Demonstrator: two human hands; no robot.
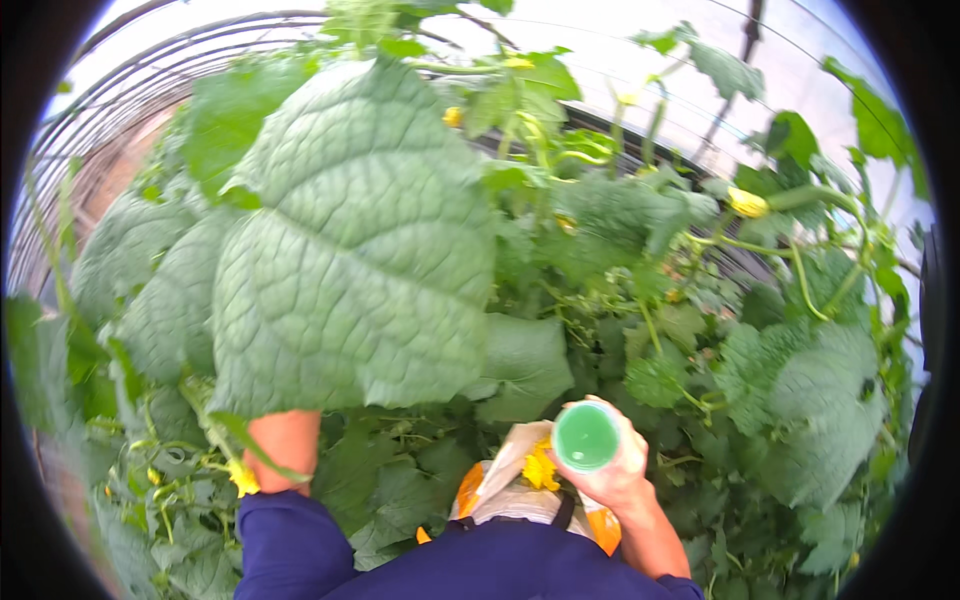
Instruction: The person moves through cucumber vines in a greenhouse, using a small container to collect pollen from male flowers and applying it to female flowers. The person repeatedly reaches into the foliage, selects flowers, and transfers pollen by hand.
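Observation:
In my right hand (611, 469) is a cup of green liquid (586, 436), seen from above, with the fingers wrapped round it. Just left of the cup, yellow flowers (540, 466) lie at the mouth of a white and orange bag (495, 487) in front of my body. My left forearm reaches up under a very large cucumber-like leaf (352, 247), which hides the left hand wholly. Beside that forearm a yellow flower (243, 478) hangs on a stem.
Dense vines surround me. At the right, a young green fruit (806, 196) ends in a yellow flower (748, 202). Thin wires and a dark post (731, 97) stand by the pale greenhouse sheeting. Curved hoops (150, 64) rise at the upper left, over a brown strip of ground (124, 161).

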